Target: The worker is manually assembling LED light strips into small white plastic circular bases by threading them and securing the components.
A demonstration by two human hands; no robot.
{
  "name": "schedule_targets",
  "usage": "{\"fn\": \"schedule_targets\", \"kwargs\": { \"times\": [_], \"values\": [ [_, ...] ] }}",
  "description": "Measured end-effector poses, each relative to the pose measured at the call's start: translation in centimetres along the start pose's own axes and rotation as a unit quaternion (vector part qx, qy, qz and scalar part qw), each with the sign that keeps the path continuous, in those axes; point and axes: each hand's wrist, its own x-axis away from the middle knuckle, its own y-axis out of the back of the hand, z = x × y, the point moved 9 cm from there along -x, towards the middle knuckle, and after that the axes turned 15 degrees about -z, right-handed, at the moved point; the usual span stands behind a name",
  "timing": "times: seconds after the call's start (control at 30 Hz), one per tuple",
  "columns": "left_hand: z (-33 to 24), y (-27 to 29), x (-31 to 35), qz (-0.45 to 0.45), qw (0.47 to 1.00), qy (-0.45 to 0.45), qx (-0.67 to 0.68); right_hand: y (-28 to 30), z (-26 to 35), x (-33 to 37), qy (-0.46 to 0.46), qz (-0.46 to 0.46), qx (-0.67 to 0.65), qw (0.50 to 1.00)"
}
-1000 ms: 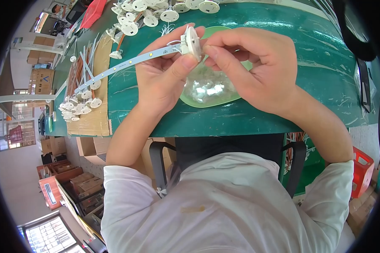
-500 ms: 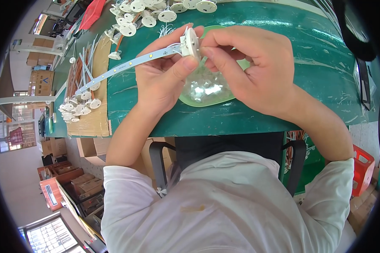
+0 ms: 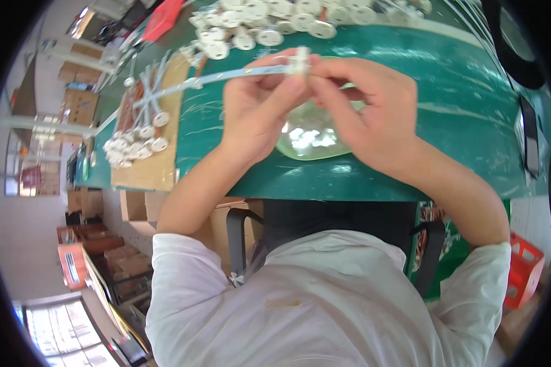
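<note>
My left hand (image 3: 254,116) grips a narrow pale LED strip (image 3: 217,76) near one end, thumb and fingers closed about a white round end cap (image 3: 298,60). From there the strip reaches out to the left over the bench. My right hand (image 3: 379,113) is closed in a pinch against the cap's right side. Whatever lies between its fingertips is hidden and blurred. Just below both hands stands a light green bowl (image 3: 315,157) with small shiny clear pieces (image 3: 309,131) in it.
Many white round caps on stems (image 3: 269,37) are heaped at the back of the green bench (image 3: 453,134). More capped strips (image 3: 134,147) lie on cardboard (image 3: 162,162) at the left. A dark flat device (image 3: 528,137) sits at the right edge. A red stool (image 3: 523,269) stands lower right.
The cap has turned to face more edge-on, and the strip lies flatter. My right fingertips remain against the cap. The whole view has shifted slightly.
</note>
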Motion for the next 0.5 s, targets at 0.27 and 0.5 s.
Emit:
{"fn": "schedule_targets", "kwargs": {
  "times": [0.27,0.5],
  "values": [
    [-9.8,9.4,-2.0,-0.016,0.862,0.063,-0.503,1.0,-0.1,-1.2,0.089,0.123,0.140,0.978],
    [-20.8,25.4,-1.0,-0.129,0.676,0.129,-0.713,-0.4,1.2,0.2,0.146,0.157,0.098,0.972]
  ]
}}
